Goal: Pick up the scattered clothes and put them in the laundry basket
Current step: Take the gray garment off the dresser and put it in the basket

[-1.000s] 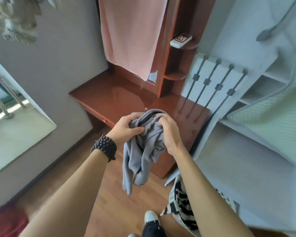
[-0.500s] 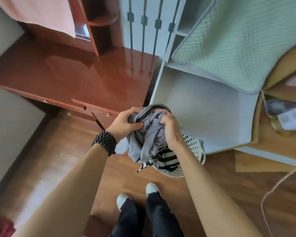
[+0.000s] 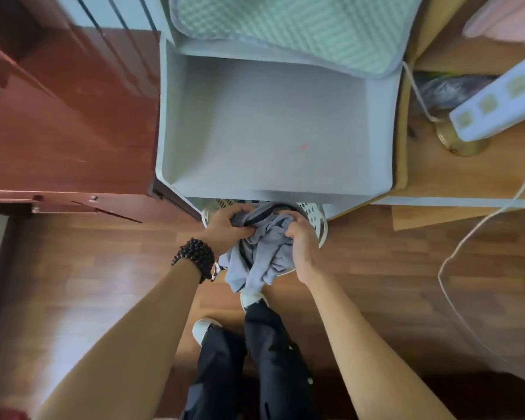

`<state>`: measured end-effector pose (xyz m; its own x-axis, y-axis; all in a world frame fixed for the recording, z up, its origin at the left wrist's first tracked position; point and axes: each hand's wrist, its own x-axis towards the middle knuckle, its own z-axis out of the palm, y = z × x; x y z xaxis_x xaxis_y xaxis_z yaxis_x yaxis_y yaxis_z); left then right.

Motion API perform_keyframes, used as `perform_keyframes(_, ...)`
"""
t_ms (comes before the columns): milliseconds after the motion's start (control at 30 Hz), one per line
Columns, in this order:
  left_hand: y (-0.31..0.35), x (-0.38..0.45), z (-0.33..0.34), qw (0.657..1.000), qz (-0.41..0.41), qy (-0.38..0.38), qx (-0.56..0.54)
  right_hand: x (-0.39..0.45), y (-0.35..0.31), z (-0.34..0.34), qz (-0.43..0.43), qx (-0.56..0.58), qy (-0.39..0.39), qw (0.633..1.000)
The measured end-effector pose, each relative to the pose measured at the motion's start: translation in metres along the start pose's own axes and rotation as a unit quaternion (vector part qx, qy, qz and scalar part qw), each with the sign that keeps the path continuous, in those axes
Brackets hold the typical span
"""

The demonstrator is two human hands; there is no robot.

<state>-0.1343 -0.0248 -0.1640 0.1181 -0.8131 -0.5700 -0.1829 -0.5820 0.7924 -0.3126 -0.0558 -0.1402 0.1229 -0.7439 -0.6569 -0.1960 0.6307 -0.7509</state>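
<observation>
Left hand (image 3: 226,227), beaded bracelet (image 3: 195,258) at the wrist, clenched on the left side of a bunched grey garment (image 3: 259,251); right hand (image 3: 303,245) clenched on its right side. Held between both grips, directly over a white perforated laundry basket (image 3: 314,218) whose rim peeks out beyond the right knuckles, loose folds drooping below the hands. Pale grey-blue, soft, crumpled, with a darker band along the top edge.

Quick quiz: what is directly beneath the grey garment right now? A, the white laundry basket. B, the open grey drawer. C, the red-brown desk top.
A: both hands, left and right, hold the grey garment bunched over the white laundry basket, whose perforated rim shows behind it.
</observation>
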Motion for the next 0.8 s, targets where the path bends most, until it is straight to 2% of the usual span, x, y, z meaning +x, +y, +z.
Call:
perform_keyframes(200,-0.016,0.040,0.034,0.991,-0.063,0.113,-0.038,0.051,0.027,-0.019,0.075,0.017,0.039,0.996)
perform_keyframes(367,-0.017,0.037,0.026,0.990,-0.083,0.113,-0.034,0.058,0.024,-0.011,0.086,-0.032,-0.002,0.996)
perform_keyframes(467,-0.014,0.019,0.015,0.985,-0.084,0.141,-0.059,0.045,0.007,0.008,0.036,-0.115,-0.062,0.991)
perform_keyframes(600,-0.005,-0.011,-0.013,0.977,-0.070,0.184,-0.081,0.022,-0.027,0.039,-0.026,-0.152,-0.125,0.980)
perform_keyframes(800,0.029,-0.076,-0.099,0.951,0.012,0.294,-0.100,-0.025,-0.093,0.118,-0.147,-0.216,-0.213,0.941)
